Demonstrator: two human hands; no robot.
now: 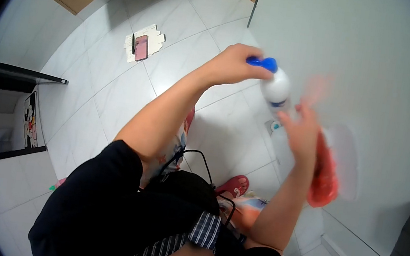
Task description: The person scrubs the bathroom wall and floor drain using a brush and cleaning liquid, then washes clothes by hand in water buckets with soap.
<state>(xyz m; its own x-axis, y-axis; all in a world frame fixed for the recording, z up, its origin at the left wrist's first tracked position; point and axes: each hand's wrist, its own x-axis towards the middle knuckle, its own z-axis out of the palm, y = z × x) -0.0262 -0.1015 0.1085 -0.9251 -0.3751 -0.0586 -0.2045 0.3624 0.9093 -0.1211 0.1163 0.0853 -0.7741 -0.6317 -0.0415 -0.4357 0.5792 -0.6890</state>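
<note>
Left hand (241, 66) pinches blue cap (263, 63) of white bottle (275, 89). Right hand (300, 131) blurred beside bottle's lower end; grip cannot be told. Advisable: steady base, keep red glove-like item (324, 184) clear.

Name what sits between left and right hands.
A white bottle, head view. The left hand grips its blue top; contact with the right hand is too blurred to tell.

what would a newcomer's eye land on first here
Probably the white bottle with its bright blue top, held by the left hand in the upper middle. Next, the blurred, glossy red item just right of the right forearm. Farther off, a pink phone lies on the tiled floor's pale sheet.
</note>
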